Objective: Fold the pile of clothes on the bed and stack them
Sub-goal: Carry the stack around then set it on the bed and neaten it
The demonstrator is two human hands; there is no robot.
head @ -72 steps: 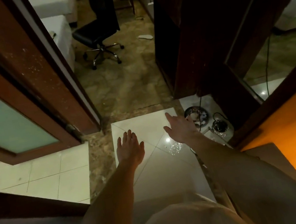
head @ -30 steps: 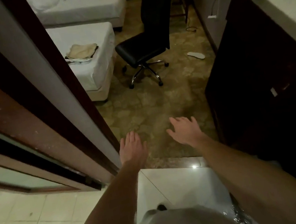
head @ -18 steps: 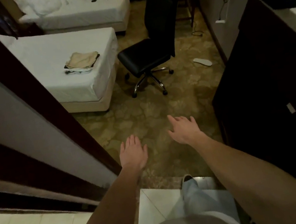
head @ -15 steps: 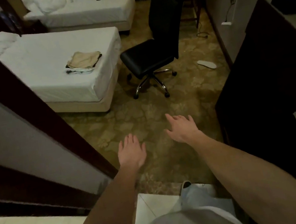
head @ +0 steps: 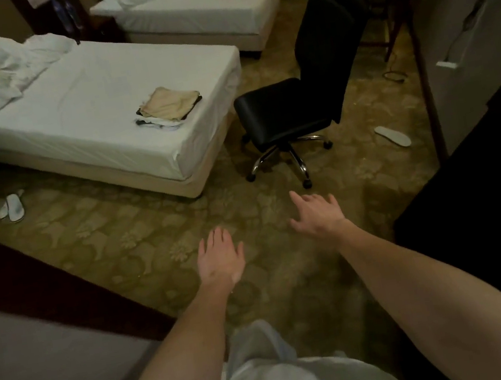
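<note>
1. Left hand (head: 220, 257) and right hand (head: 317, 215) hover flat, fingers spread wide, holding nothing, over patterned carpet (head: 139, 240).
2. At 1 o'clock, a black padded swivel chair (head: 292, 111).
3. At 11 o'clock, folded clothes (head: 169, 107), tan on top, lie near the white bed's (head: 90, 100) foot-end corner.

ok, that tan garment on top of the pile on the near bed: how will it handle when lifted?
The tan garment is probably floppy: its surface looks creased and soft. Likely light, thin fabric lying flat. Lifting it may drag the clothes underneath, since it rests directly on them.
</note>
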